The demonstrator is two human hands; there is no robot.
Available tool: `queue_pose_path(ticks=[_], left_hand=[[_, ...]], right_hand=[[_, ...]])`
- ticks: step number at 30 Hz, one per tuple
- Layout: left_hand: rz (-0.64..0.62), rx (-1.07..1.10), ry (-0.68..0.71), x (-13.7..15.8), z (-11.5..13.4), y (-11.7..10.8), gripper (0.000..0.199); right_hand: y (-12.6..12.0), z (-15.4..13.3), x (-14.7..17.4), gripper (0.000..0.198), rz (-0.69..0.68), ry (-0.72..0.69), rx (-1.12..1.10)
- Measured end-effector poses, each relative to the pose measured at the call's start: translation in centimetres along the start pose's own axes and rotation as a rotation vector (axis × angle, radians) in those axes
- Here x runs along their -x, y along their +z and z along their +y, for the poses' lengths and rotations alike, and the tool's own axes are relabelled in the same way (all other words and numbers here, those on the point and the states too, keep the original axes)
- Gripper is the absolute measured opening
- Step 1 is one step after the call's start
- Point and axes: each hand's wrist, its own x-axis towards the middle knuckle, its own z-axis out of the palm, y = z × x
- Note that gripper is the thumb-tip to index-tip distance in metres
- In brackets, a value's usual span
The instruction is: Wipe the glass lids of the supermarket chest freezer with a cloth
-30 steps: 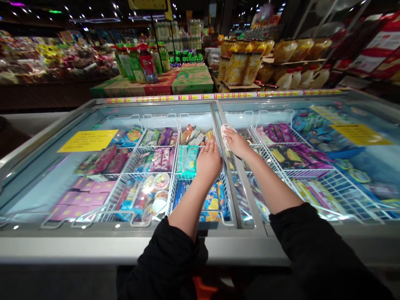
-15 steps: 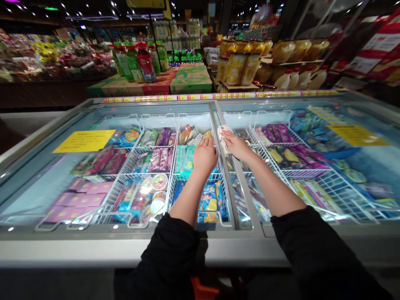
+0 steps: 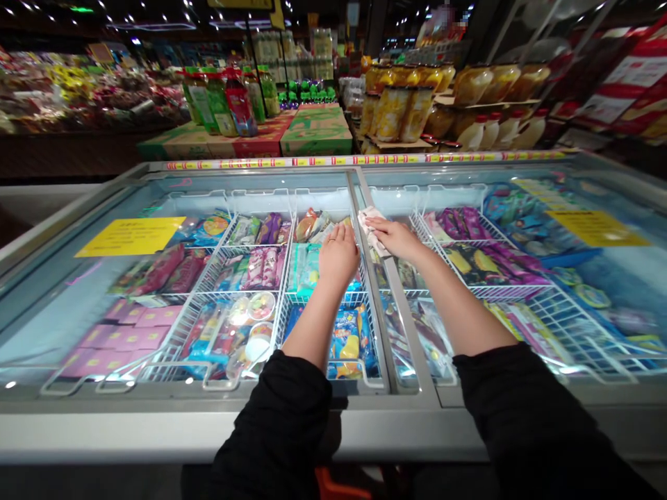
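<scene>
A chest freezer with sliding glass lids stretches across the view, its grey metal frame running between the two panes. My left hand lies flat on the left glass lid, fingers extended, holding nothing. Just right of it, my right hand presses a white cloth down on the frame strip near its far half. The cloth is crumpled and partly covered by the fingers. Beneath the glass, wire baskets hold packaged ice creams, with blue packets below my left forearm.
Yellow notices are stuck on both lids. Behind the freezer's far rim stand bottles, green cartons and jars of yellow fruit. A price-label strip runs along that rim.
My right hand and the cloth have shifted slightly left on the frame strip. My left hand stays flat on the glass. The camera view has moved a little.
</scene>
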Motion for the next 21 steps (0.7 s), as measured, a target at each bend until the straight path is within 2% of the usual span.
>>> queue_pose_path(ticks=[5,11,14,17,21], left_hand=[[0.009,0.010,0.004,0.0,0.0,0.0,0.056],[-0.011,0.046,-0.001,-0.1,0.0,-0.1,0.056],[-0.013,0.054,-0.009,-0.2,0.1,0.1,0.056],[-0.007,0.053,-0.016,-0.2,0.1,0.3,0.056],[0.003,0.058,-0.012,-0.2,-0.1,0.4,0.056]], right_hand=[[1.7,-1.2,-1.7,0.053,0.042,-0.018,0.092],[-0.5,-0.8,-0.4,0.047,-0.059,-0.040,0.044],[-0.8,-0.5,-0.5,0.048,-0.038,0.003,0.034],[0.6,-1.3,-2.2,0.051,0.011,0.034,0.095],[2.5,-2.8,-4.3,0.052,-0.016,0.015,0.112]])
